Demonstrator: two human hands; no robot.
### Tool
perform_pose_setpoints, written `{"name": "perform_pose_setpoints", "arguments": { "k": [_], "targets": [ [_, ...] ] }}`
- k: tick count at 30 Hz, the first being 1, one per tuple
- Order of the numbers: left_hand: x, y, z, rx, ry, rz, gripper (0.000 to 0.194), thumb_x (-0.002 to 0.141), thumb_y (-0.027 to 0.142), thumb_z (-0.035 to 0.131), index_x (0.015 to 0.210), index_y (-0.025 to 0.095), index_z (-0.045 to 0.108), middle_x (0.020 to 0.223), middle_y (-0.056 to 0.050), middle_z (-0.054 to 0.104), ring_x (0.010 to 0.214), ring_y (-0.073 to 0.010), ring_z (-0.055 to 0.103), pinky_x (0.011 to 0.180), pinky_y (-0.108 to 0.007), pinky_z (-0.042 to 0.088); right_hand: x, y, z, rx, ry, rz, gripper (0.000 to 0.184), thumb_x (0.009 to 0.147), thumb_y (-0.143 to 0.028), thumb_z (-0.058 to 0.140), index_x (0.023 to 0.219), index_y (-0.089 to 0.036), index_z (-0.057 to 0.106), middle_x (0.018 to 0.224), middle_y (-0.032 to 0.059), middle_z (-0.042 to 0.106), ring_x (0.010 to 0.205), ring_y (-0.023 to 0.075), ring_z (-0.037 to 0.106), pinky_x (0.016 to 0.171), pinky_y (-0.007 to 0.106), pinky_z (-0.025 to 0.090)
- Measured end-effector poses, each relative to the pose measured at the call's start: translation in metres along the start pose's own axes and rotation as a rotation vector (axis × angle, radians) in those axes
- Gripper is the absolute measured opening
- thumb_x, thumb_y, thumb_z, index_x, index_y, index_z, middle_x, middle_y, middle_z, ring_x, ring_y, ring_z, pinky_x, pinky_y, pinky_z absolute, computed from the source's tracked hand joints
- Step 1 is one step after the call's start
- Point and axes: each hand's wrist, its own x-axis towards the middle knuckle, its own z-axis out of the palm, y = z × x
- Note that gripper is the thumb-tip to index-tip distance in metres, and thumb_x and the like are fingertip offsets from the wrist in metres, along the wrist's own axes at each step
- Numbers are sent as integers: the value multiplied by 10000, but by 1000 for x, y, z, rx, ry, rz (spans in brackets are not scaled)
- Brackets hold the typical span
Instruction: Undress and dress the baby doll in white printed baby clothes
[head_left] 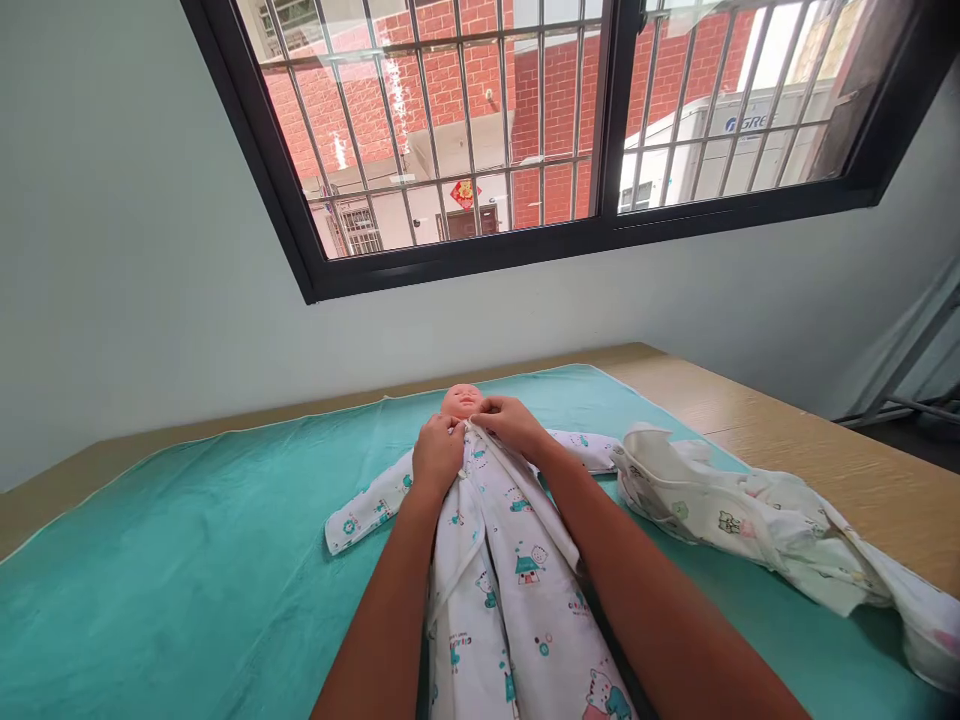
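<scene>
A baby doll (462,399) lies on its back on a teal cloth (187,570), dressed in a white printed romper (517,580) with its sleeves spread out sideways. My left hand (437,455) is closed on the romper's fabric at the doll's chest. My right hand (510,422) pinches the collar edge just under the doll's chin. Both forearms reach over the doll's body from the near side.
A second white printed garment (757,520) lies crumpled on the cloth to the right. The cloth covers a wooden table (840,450) against a pale wall below a barred window (525,130). A metal frame (907,390) stands at far right.
</scene>
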Motion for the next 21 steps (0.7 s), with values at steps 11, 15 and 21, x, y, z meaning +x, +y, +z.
{"name": "perform_pose_setpoints", "arguments": {
  "k": [11, 15, 21],
  "targets": [
    [5, -24, -34, 70, 62, -186, 154, 862, 300, 492, 928, 184, 567, 941, -81, 679, 850, -198, 613, 706, -277, 419, 4, 1, -34, -399, 139, 145, 107, 677, -283, 589, 677, -177, 578, 668, -11, 568, 613, 119, 500, 535, 228, 340],
    [6, -54, -56, 86, 105, -292, 215, 884, 325, 461, 1028, 179, 525, 1048, -93, 673, 860, -174, 637, 677, -249, 439, -10, 7, -71, -644, 350, 324, 91, 710, -156, 572, 787, -154, 620, 857, 117, 645, 817, 219, 602, 645, 281, 392],
    [-9, -87, -49, 235, 71, -420, 290, 846, 199, 444, 1114, 189, 556, 1125, -161, 665, 972, -278, 652, 663, -321, 431, -29, 23, -94, -823, 408, 419, 164, 744, -87, 552, 869, -138, 643, 923, 185, 649, 902, 277, 628, 702, 318, 416]
  ]
}}
